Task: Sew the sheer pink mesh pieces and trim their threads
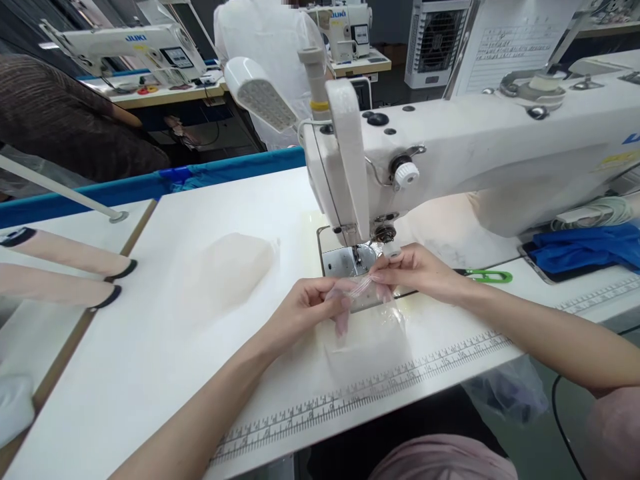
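Both hands hold a thin, see-through piece of plastic film or sheer fabric (367,337) in front of the sewing machine (435,147). My left hand (313,307) pinches its gathered upper edge from the left. On the right, my right hand (413,270) pinches the same edge with fingertips close together, just below the needle (357,255). The edge is bunched into fine folds between the hands, and the rest hangs down over the table. Behind my fingers lies the metal needle plate (340,261), partly covered by them.
A pale sheer piece (235,270) lies on the white table (165,347) at left. Green-handled snips (487,276) lie beside my right forearm. Blue cloth (590,245) rests at right. A printed ruler (320,413) lines the front edge. Two people are beyond the blue-edged table.
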The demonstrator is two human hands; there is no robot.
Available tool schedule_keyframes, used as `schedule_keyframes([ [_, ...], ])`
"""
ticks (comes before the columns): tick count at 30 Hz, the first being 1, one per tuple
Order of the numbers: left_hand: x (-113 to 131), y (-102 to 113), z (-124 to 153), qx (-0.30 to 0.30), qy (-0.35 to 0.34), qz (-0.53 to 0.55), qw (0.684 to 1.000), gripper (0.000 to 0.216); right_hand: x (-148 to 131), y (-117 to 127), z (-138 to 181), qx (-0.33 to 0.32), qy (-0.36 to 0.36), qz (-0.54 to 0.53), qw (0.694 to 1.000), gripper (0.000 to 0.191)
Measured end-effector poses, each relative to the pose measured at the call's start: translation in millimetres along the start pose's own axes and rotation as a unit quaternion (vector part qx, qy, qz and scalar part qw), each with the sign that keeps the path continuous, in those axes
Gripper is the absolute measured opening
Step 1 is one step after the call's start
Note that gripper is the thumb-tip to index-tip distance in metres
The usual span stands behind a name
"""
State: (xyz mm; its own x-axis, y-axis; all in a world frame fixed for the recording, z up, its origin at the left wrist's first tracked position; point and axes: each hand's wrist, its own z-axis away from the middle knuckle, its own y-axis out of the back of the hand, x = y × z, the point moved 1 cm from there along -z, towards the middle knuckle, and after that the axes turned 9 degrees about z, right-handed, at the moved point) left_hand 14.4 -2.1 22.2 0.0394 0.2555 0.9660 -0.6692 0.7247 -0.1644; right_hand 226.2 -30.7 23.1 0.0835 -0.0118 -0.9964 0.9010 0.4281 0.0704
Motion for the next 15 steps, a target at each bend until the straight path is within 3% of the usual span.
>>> schedule_keyframes([
  [2, -1, 0, 0, 0.011, 0.003, 0.002, 1.000, 0.026, 2, -1, 1, 0.050, 0.035, 0.054, 0.997, 0.021],
  [4, -2, 0, 0, 0.023, 0.008, 0.006, 1.000, 0.026, 4, -2, 3, 0.128, 0.109, 0.163, 0.972, 0.020],
  [7, -3, 0, -1, 0.031, 0.017, 0.010, 0.999, 0.026, 7, -6, 7, 0.201, 0.255, 0.336, 0.884, 0.014],
  [10, -2, -1, -1, 0.027, 0.018, 0.010, 0.999, 0.026, 11, -10, 8, 0.191, 0.335, 0.427, 0.818, 0.014],
  [12, -1, -2, -1, 0.018, 0.016, 0.007, 1.000, 0.025, 13, -12, 7, 0.181, 0.344, 0.444, 0.807, 0.013],
  [15, 0, -4, -1, 0.008, 0.019, -0.006, 1.000, 0.024, 15, -13, 5, 0.173, 0.320, 0.425, 0.829, 0.010],
])
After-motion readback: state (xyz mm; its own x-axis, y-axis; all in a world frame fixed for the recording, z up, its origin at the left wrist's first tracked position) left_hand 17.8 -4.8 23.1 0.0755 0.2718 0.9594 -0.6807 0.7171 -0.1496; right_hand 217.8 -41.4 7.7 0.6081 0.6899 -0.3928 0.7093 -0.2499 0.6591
